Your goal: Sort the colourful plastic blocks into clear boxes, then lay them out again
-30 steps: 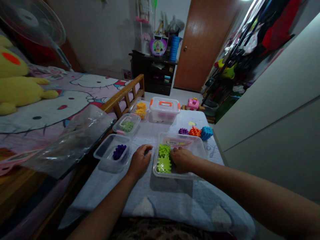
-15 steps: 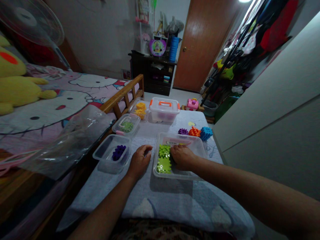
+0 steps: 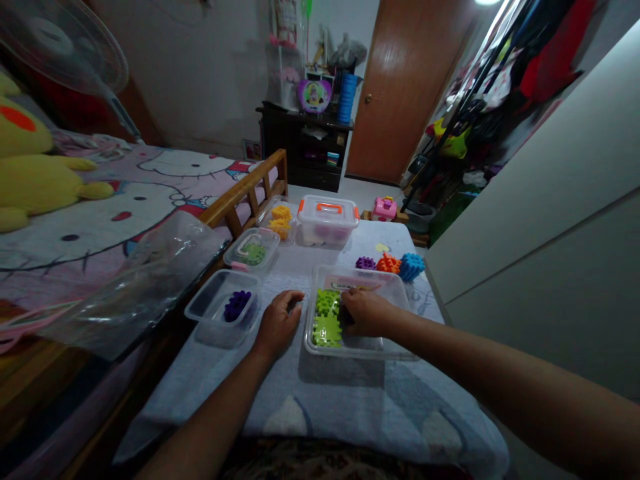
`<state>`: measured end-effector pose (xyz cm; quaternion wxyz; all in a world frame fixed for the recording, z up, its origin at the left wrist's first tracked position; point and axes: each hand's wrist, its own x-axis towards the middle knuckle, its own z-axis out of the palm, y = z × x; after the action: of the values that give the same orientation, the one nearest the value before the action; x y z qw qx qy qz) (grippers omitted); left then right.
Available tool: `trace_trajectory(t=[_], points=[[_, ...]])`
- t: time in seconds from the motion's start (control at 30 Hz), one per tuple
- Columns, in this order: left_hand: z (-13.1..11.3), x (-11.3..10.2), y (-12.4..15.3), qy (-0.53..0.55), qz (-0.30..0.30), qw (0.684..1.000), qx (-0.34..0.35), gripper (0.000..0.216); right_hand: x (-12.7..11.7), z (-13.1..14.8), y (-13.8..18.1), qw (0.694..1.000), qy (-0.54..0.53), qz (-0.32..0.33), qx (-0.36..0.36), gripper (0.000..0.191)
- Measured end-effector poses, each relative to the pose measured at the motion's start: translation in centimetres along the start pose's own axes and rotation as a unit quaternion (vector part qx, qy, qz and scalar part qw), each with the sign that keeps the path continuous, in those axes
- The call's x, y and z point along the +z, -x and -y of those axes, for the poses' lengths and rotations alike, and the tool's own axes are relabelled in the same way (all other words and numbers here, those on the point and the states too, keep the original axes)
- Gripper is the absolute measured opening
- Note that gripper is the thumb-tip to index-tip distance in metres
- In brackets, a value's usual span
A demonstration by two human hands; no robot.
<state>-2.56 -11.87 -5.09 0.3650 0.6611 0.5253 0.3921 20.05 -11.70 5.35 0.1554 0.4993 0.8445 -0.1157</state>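
Observation:
A clear plastic tray [image 3: 395,288] lies on the cloth-covered table [image 3: 350,407] before me, with lime-green interlocking blocks [image 3: 327,317] in its left part. My right hand [image 3: 364,312] rests inside the tray, fingers curled against the green blocks. Just left of the tray's rim, my left hand [image 3: 279,323] lies on the cloth with its fingers bent and nothing visible in it. Further left stands a clear tub [image 3: 210,313] with purple blocks [image 3: 237,305] in it.
Loose purple, orange and blue blocks [image 3: 393,264] lie behind the tray. Lidded tubs with green [image 3: 253,251] and yellow blocks [image 3: 281,220] and an orange-handled box [image 3: 327,219] stand further back. A bed with a wooden rail [image 3: 245,190] is at the left, a white cabinet [image 3: 540,220] at the right.
The tray and my right hand have shifted very slightly; the hand stays against the green blocks. My left hand has hardly moved.

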Motion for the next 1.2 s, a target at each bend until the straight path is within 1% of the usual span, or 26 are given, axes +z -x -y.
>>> trace_trajectory(t=[0.1,0.3,0.47,0.6,0.77,0.87,0.93,1.07,1.13,1.2], points=[[0.0,0.0,0.0,0.002,-0.002,1.000,0.001,0.028,-0.2,-0.2,-0.1,1.000,-0.016,0.022,-0.007,0.053],[-0.1,0.0,0.0,-0.001,-0.003,1.000,0.000,0.027,-0.9,0.0,-0.1,0.996,-0.030,0.079,-0.002,0.042],[0.0,0.0,0.0,0.001,-0.002,1.000,-0.003,0.028,-1.0,0.5,0.1,0.994,-0.031,0.105,-0.015,0.046],[0.0,0.0,0.0,0.010,-0.003,1.000,-0.002,0.029,-1.5,1.3,0.5,0.989,-0.034,0.141,-0.020,0.045],[-0.3,0.0,0.0,0.011,-0.013,1.000,-0.005,0.029,-2.0,1.4,0.8,0.980,-0.088,0.174,-0.033,0.043],[-0.4,0.0,0.0,0.012,-0.014,1.000,-0.004,0.029,-2.1,1.1,0.7,0.977,-0.112,0.178,-0.038,0.042],[-0.4,0.0,0.1,0.013,-0.014,1.000,-0.004,0.029,-2.5,0.9,0.7,0.977,-0.107,0.179,-0.031,0.039],[-0.4,0.0,0.1,0.011,-0.016,1.000,-0.004,0.028,-3.9,0.1,1.2,0.979,-0.104,0.171,-0.030,0.034],[-0.4,0.0,0.1,0.010,-0.020,1.000,-0.005,0.027,-5.0,-0.9,1.7,0.978,-0.145,0.146,-0.033,0.034],[-0.4,0.0,0.1,0.011,-0.021,1.000,-0.006,0.027,-6.3,-2.4,2.2,0.968,-0.226,0.109,-0.026,0.034]])
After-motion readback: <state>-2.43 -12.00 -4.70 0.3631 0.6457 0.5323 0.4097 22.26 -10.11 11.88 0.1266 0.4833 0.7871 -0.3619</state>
